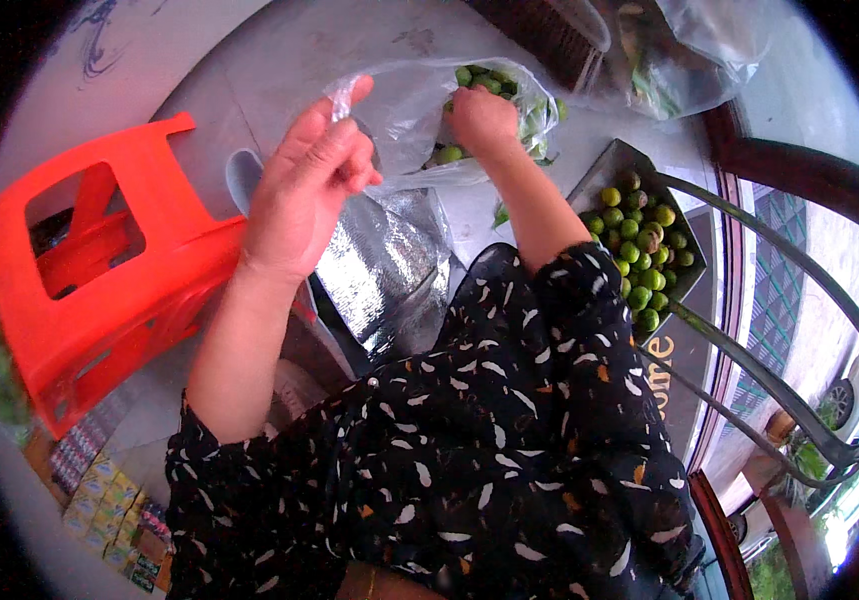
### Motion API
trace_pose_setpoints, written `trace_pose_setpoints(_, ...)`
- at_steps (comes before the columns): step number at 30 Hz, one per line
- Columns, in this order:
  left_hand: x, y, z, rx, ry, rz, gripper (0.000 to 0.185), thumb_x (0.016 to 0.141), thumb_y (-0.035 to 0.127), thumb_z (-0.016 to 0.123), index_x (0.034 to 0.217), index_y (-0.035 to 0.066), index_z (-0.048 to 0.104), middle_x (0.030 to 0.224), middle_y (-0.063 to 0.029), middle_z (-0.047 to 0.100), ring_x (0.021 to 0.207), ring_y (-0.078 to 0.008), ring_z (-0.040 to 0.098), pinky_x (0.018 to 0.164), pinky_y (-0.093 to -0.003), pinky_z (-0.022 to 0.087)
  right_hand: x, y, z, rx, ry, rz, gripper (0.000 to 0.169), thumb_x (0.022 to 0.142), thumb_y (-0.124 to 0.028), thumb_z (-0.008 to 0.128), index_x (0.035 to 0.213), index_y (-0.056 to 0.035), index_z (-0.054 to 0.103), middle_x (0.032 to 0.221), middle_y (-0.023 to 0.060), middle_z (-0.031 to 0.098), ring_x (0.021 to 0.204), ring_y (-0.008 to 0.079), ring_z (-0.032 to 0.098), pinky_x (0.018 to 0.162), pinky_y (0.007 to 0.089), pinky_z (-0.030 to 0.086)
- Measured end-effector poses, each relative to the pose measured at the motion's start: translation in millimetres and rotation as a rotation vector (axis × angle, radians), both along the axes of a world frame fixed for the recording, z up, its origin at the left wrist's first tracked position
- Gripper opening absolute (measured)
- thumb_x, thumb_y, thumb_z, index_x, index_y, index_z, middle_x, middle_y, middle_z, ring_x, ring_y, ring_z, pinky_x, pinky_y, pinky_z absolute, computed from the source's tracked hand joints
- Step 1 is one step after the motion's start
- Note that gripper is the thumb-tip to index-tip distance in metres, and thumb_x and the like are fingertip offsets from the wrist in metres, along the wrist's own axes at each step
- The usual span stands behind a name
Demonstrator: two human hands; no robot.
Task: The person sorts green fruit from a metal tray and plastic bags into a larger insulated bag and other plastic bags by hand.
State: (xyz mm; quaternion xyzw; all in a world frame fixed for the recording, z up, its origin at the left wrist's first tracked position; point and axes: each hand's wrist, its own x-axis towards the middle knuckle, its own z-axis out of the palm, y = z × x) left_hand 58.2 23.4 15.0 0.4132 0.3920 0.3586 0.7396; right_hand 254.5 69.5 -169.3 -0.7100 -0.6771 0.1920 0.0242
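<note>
My left hand pinches the rim of a clear plastic bag between its fingers and holds that side raised. The bag lies on the floor with its mouth towards me. Several small green citrus fruits, limes by their look, are in its far right part. My right hand reaches into the bag among them, its fingertips hidden, so whether it grips a fruit cannot be seen. Below the bag, a sheet of silvery foil-like material lies in front of my knees.
A red plastic stool lies tipped at my left. At my right stands a dark angular basket with tall curved handles, holding many green and yellowish fruits. A broom head and another plastic bag are at the far side.
</note>
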Motion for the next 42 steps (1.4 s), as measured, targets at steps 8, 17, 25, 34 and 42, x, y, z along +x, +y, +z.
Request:
trace_pose_setpoints(8,-3,2,-3,0.003,-0.021,0.019,0.044,0.094,0.024,0.050,0.132,0.004,0.042,0.074,0.0020,0.044,0.068,-0.0078,0.041,0.076,-0.0261,0.039,1,-3,-4,-0.048,0.191,-0.246,0.039,0.077,-0.031,0.059,0.110,-0.0088,0.058,0.108,0.0138,0.058,0.091,0.0331,0.063,0.075,0.0419,0.052)
trace_pose_setpoints(17,0,-9,-1,0.031,-0.013,-0.044,0.046,0.093,0.023,0.050,0.133,0.003,0.041,0.075,0.0020,0.044,0.068,-0.0078,0.041,0.077,-0.0260,0.039,-5,39,-35,-0.021,0.033,-0.008,0.040,0.075,-0.031,0.063,0.108,-0.0098,0.061,0.125,0.0179,0.047,0.098,0.0337,0.060,0.080,0.0409,0.052)
trace_pose_setpoints(25,-9,-13,-1,0.352,0.366,0.022,0.042,0.089,0.016,0.058,0.127,0.003,0.047,0.088,-0.0008,0.052,0.078,-0.0097,0.047,0.078,-0.0266,0.042,-2,-25,2,0.319,0.282,-0.175,0.037,0.076,-0.027,0.068,0.110,-0.0134,0.062,0.097,0.0135,0.061,0.083,0.0284,0.062,0.071,0.0371,0.051)
trace_pose_setpoints(34,-74,-94,-8,0.801,1.110,-0.069,0.035,0.070,0.017,0.073,0.092,0.005,0.049,0.087,-0.0098,0.051,0.077,-0.0258,0.053,0.067,-0.0370,0.044,20,-140,59,-0.359,2.619,-0.863,0.026,0.080,-0.039,0.064,0.088,-0.0161,0.055,0.074,0.0023,0.053,0.066,0.0150,0.052,0.046,0.0252,0.033)
trace_pose_setpoints(42,-146,-101,-20,0.461,1.393,-0.364,0.031,0.076,0.031,0.061,0.086,0.003,0.052,0.079,-0.0167,0.060,0.079,-0.0360,0.060,0.066,-0.0475,0.046,21,-161,136,0.416,1.651,-0.790,0.034,0.083,-0.029,0.064,0.110,-0.0117,0.053,0.096,0.0019,0.058,0.073,0.0122,0.053,0.057,0.0241,0.042)
